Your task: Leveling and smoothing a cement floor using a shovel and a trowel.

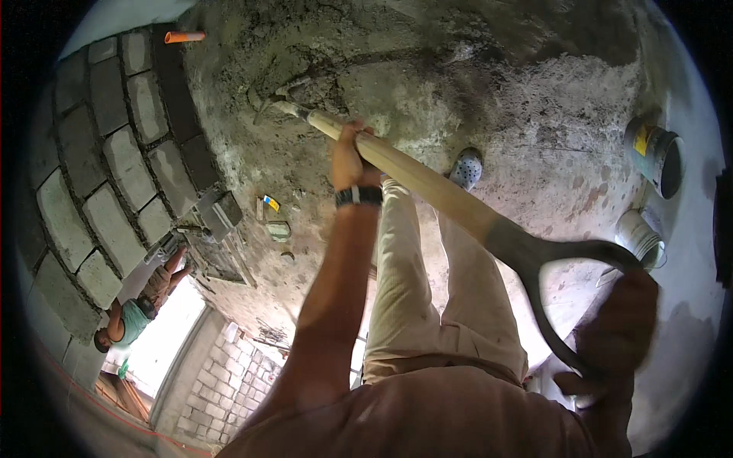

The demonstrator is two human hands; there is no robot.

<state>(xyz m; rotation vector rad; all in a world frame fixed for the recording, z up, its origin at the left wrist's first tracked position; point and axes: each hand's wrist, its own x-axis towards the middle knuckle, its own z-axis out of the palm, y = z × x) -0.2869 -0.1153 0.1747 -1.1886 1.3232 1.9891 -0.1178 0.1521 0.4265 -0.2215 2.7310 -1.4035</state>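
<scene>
A long wooden-shafted shovel (412, 179) slants across the view, its metal head (269, 107) down in the grey wet mix (328, 88) on the floor. My left hand (351, 160), with a dark band at the wrist, is closed round the shaft near the head. At the other end, my right hand (615, 324) grips the dark D-shaped handle, somewhat blurred and in shadow. My legs in pale trousers are below the shaft, with a clog (466, 168) on one foot.
A concrete block wall (114, 221) curves along the left, where another person (134, 324) works by a bright opening. Two buckets (653, 160) (640, 243) stand at the right. An orange pipe (183, 37) and small tools (271, 203) lie on the floor.
</scene>
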